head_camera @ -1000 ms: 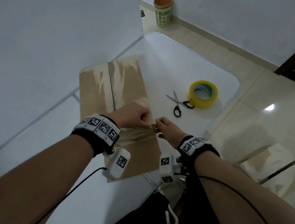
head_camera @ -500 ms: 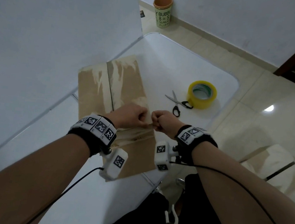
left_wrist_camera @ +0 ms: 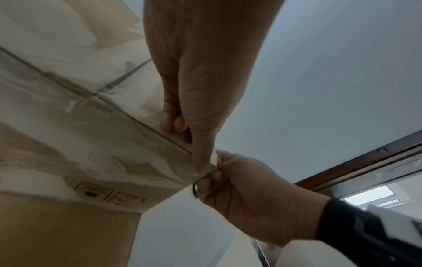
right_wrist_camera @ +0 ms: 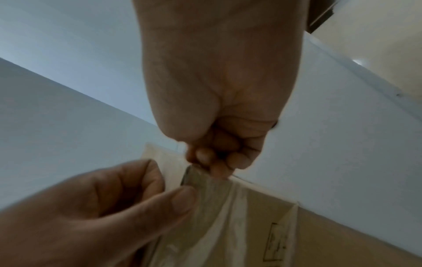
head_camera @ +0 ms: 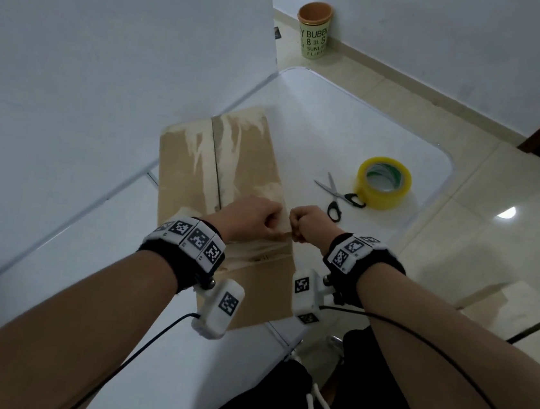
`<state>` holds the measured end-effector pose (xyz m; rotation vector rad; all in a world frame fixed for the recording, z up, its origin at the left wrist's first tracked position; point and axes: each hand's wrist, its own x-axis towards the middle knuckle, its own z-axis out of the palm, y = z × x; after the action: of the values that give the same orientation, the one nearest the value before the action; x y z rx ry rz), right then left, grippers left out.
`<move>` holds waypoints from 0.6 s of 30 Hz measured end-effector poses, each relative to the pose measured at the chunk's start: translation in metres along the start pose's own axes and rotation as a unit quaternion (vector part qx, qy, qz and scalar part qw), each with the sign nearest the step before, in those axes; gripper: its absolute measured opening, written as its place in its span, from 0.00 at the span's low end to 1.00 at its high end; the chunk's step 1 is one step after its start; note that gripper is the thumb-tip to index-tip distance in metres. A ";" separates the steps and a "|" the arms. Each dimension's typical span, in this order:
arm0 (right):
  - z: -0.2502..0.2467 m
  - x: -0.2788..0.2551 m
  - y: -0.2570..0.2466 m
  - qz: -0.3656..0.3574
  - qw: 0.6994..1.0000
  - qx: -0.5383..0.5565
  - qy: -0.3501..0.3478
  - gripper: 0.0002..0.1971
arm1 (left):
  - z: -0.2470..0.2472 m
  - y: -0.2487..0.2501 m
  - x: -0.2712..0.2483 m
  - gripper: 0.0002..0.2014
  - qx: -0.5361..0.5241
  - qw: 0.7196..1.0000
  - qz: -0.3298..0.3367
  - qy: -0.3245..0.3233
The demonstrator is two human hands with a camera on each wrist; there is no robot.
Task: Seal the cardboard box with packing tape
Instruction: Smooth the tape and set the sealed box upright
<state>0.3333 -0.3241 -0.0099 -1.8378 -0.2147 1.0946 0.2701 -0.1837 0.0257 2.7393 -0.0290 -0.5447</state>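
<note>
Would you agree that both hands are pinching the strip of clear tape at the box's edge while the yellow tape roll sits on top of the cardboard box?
Not quite. The left hand and right hand do pinch the clear tape strip at the cardboard box edge, but the yellow tape roll sits on the white table, beside the scissors. The head view shows it.

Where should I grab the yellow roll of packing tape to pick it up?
Probably by its rim, from above. The yellow roll of packing tape lies flat on the white table with its hole up, so fingers can hook inside and thumb outside. Come from the right; the black-handled scissors touch its left side.
</note>
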 end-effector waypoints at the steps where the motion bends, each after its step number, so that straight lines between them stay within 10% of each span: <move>1: -0.001 0.000 0.000 0.023 0.999 -0.025 -0.011 0.20 | 0.000 0.001 -0.001 0.17 -0.011 1.000 -0.005 -0.001; 4: -0.011 0.003 0.002 0.064 0.993 -0.099 -0.007 0.16 | -0.006 0.002 -0.008 0.15 -0.156 0.986 -0.052 -0.002; 6: -0.018 0.007 -0.002 0.052 0.992 -0.112 0.037 0.10 | -0.012 -0.007 -0.018 0.12 -0.359 0.928 -0.102 0.024; 13: 0.004 0.015 -0.047 0.033 0.985 -0.112 0.124 0.24 | -0.016 -0.093 -0.078 0.08 -0.437 0.735 -0.331 0.398; 15: 0.018 0.018 -0.054 0.030 0.985 -0.143 0.093 0.30 | -0.007 -0.104 -0.092 0.22 -0.396 0.762 -0.342 0.381; 18: 0.038 0.021 -0.049 -0.004 0.986 -0.148 0.079 0.50 | 0.015 -0.100 -0.092 0.49 -0.250 0.876 -0.327 0.250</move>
<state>0.3312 -0.2617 0.0110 -2.1755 -0.3049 0.9437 0.1747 -0.0863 0.0129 2.2316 1.0409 0.0367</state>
